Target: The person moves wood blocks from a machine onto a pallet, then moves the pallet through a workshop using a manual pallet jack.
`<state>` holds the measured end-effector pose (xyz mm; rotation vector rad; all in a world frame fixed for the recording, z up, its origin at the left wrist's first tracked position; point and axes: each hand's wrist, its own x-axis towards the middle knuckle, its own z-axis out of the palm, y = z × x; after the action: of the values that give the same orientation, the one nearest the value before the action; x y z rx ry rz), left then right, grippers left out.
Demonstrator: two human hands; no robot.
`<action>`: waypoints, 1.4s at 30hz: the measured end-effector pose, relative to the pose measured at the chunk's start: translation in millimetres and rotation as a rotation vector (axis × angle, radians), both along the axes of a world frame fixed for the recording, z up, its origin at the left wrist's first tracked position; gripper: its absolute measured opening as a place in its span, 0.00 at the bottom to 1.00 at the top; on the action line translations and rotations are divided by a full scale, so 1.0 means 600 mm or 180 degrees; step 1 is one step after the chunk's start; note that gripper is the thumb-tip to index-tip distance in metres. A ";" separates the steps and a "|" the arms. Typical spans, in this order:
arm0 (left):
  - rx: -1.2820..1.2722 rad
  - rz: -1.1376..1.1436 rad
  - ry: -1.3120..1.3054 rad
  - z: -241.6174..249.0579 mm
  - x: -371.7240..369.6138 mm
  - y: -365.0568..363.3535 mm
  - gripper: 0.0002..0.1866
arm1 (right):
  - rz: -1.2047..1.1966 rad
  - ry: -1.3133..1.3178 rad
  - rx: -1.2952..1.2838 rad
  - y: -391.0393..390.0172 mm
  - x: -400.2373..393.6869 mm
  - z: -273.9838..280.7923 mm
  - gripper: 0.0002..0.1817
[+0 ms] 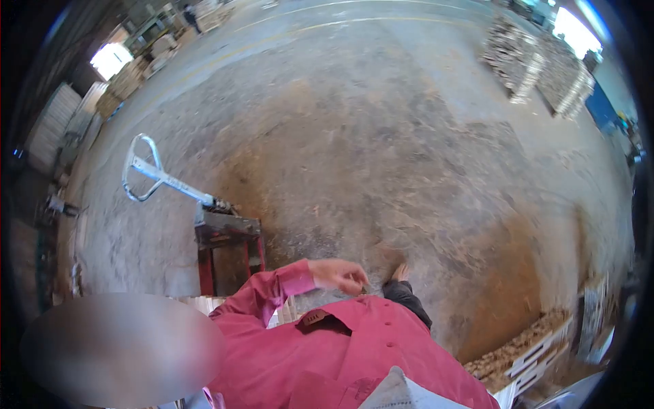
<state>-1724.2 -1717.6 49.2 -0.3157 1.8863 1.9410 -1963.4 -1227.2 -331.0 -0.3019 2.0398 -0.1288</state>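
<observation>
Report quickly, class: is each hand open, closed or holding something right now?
Left hand: loosely curled; whether it holds anything cannot be told.
Right hand: out of view; cannot be told.

The shirt (415, 341) was a deep pinkish red, its buttons (388, 322) a similar red, and a brown tag (315, 317) with darker marks showed at its pocket. The trouser leg (407, 300) was dark grey. Mottled grey covered the floor (354, 150), blotched rusty brown, with pale yellow lines (354, 20) along its far edge. Toward the floor's left edge, the pallet truck had a silvery, bluish-white handle (162, 176) and red legs (206, 271). Stacked wood (512, 58) near its far right corner looked banded tan and brown, beside a blue panel (602, 107).
</observation>
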 end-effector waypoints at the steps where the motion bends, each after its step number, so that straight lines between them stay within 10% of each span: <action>1: -0.0239 0.0362 -0.0197 -0.028 -0.011 -0.046 0.19 | 0.0120 -0.0020 -0.0018 -0.045 -0.028 -0.011 0.41; 8: -0.3873 0.1364 -0.1238 -0.392 0.085 -0.297 0.28 | 0.1253 0.0081 0.0032 -0.446 -0.298 -0.086 0.42; 12: -0.1655 0.2581 -0.2582 -0.461 0.177 -0.272 0.29 | 0.1677 0.0577 -0.0486 -0.822 -0.529 -0.031 0.42; 17: -0.1510 0.3147 -0.3517 -0.564 0.227 -0.188 0.21 | 0.2458 0.1554 -0.2063 -1.357 -0.748 0.069 0.38; 20: -0.1064 0.3707 -0.3662 -0.609 0.216 -0.198 0.18 | 0.2492 0.1712 -0.1692 -1.601 -0.710 0.190 0.35; 23: -0.1160 0.4269 -0.3528 -0.658 0.212 -0.254 0.15 | 0.5300 0.2844 -0.2849 -1.752 -0.787 0.021 0.37; 28: -0.2315 0.5398 -0.1404 -0.740 0.272 -0.556 0.17 | 0.3942 0.0652 -0.1029 -1.881 -0.422 0.146 0.32; 29: -0.1624 0.5760 -0.2051 -0.539 0.277 -0.656 0.22 | 0.4042 0.0493 -0.0920 -1.908 -0.389 0.145 0.31; 36: -0.1971 0.6602 -0.2310 -0.459 0.422 -1.043 0.25 | 0.4941 -0.0097 -0.0581 -2.204 -0.195 0.140 0.27; 42: -0.1469 0.7816 -0.2766 -0.456 0.403 -1.125 0.27 | 0.5758 -0.0404 -0.1190 -2.610 -0.008 0.110 0.27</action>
<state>-1482.7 -2392.7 -224.6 -3.7898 0.4928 0.8759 -1968.3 -2793.4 -264.9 -2.0906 0.9599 0.5732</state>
